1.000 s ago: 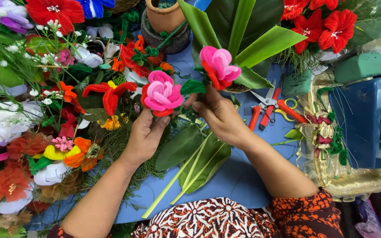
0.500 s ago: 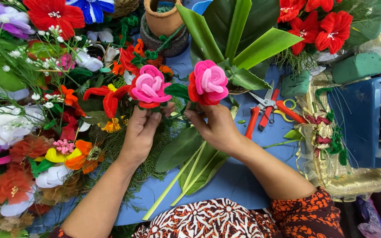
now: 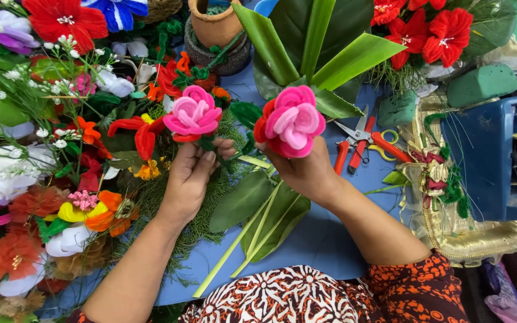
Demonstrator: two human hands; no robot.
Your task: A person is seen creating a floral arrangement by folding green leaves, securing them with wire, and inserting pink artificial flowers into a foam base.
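Note:
My left hand (image 3: 189, 173) grips the stem of a pink artificial rose (image 3: 193, 113) with a red base and holds it upright. My right hand (image 3: 306, 170) holds a second pink and red rose (image 3: 291, 121) by its stem, beside the first and about level with it. The two blooms are apart, a hand's width between them. Both hands hover over a blue table top (image 3: 330, 239), above long green leaves (image 3: 264, 212) that lie flat on it.
A heap of artificial flowers (image 3: 37, 179) fills the left side. A clay pot (image 3: 213, 24) stands at the back, with broad upright leaves (image 3: 318, 42). Red-handled scissors and pliers (image 3: 360, 143) lie right of my right hand. Green foam blocks (image 3: 480, 84) and a gold basket (image 3: 468, 227) sit far right.
Both roses have come closer together and nearer to me, and they now face the camera more squarely. My hands have shifted slightly toward the left.

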